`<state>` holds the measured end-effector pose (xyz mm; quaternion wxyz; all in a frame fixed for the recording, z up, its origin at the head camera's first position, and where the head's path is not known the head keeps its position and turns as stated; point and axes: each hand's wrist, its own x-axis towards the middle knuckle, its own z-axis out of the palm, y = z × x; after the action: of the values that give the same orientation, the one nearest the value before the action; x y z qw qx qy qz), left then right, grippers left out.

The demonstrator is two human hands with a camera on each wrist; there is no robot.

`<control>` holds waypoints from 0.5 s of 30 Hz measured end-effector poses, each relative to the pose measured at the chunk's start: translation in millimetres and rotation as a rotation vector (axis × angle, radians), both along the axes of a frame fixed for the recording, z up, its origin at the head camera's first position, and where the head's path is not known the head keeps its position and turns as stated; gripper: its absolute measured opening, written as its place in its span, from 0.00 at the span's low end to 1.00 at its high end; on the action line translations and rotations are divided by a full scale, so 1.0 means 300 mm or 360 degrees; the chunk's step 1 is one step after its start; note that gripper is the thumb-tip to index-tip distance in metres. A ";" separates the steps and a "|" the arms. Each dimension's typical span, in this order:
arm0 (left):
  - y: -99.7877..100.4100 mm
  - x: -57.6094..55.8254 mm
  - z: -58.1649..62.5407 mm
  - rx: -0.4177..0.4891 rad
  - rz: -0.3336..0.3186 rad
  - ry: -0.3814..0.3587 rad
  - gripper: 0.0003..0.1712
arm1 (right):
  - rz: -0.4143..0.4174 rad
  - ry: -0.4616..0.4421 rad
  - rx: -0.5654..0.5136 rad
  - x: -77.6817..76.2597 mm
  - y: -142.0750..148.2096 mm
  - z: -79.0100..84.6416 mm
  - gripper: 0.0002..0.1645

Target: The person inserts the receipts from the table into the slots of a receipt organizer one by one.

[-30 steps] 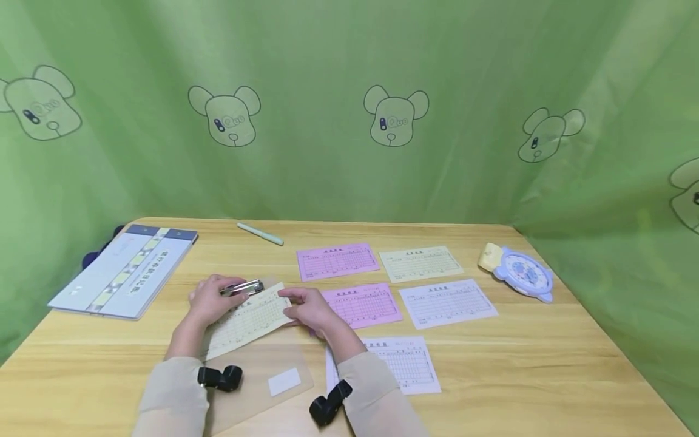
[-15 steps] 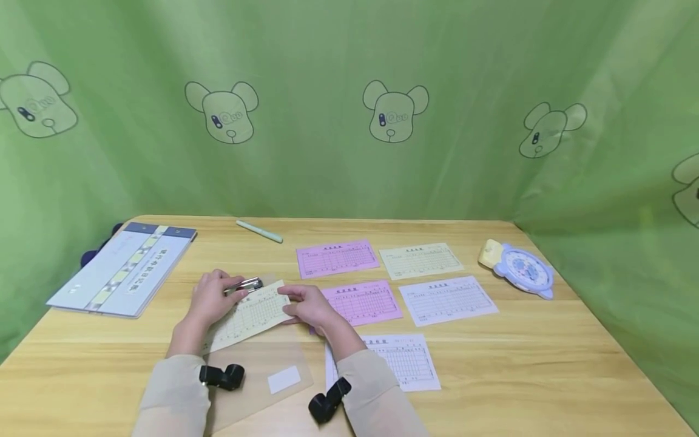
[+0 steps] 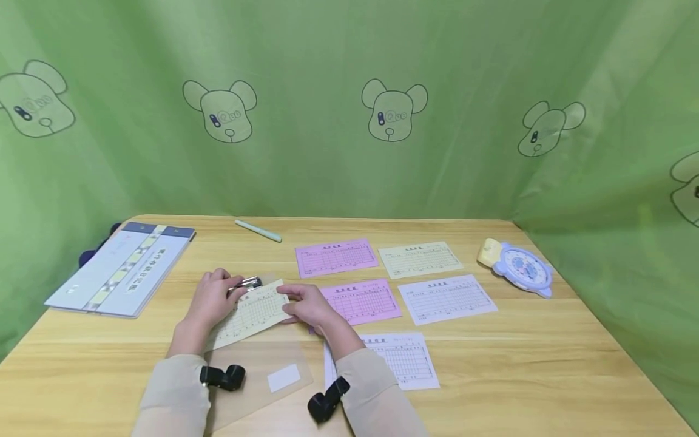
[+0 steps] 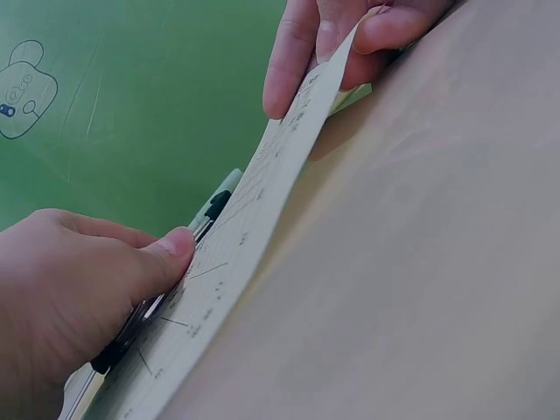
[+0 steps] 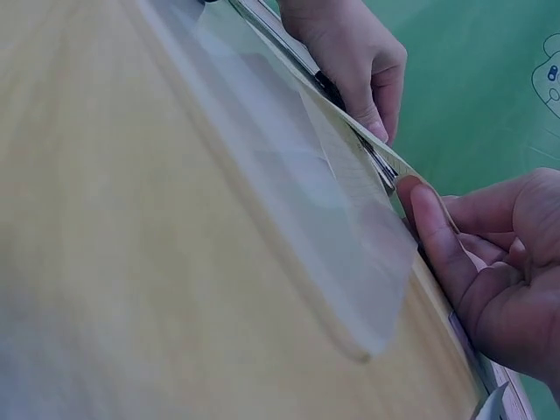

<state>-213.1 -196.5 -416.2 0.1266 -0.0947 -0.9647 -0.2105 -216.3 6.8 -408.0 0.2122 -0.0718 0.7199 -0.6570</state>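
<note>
A person's right hand (image 3: 312, 311) pinches the right end of a pale yellow printed paper form (image 3: 252, 315) between thumb and fingers, while the left hand (image 3: 214, 297) curls its grip around a silver-and-black metal clip (image 3: 252, 283) at the form's far edge. The paper lies at a slant over the far part of a translucent plastic board (image 3: 246, 370), and in the left wrist view its near edge bows up off the plastic. A white rectangular label (image 3: 283, 377) shows on the board, well apart from the form's lower edge. Just beyond the right hand, which overlaps its left end, lies a pink printed form (image 3: 360, 301); a second pink form (image 3: 337, 258) lies behind it. To their right are another pale yellow form (image 3: 420, 260) and a bluish-white form (image 3: 448, 299), with narrow strips of wood between them. The right forearm crosses a white printed form (image 3: 409, 361) nearer the person. A flat, pale blue bound book (image 3: 120, 273) sits near the left edge of the light wood surface (image 3: 519, 364), a pale green pen (image 3: 258, 230) near the far edge, and a round lilac-blue dial (image 3: 524, 267) beside a cream-yellow block (image 3: 489, 252) near the right edge. A green curtain (image 3: 306, 170) hangs behind.
</note>
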 end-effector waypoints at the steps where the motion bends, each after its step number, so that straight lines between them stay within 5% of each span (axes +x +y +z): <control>1: 0.000 0.001 0.000 -0.0005 0.0001 -0.0001 0.19 | 0.0001 0.0000 0.0001 0.000 -0.001 0.001 0.25; 15: 0.000 -0.003 0.000 0.0049 0.0003 -0.0005 0.17 | 0.0003 -0.0094 -0.0090 -0.019 -0.015 0.002 0.26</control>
<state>-213.9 -196.6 -416.2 0.1266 -0.0916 -0.9616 -0.2254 -222.0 2.2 -407.2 0.2318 -0.0591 0.6944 -0.6786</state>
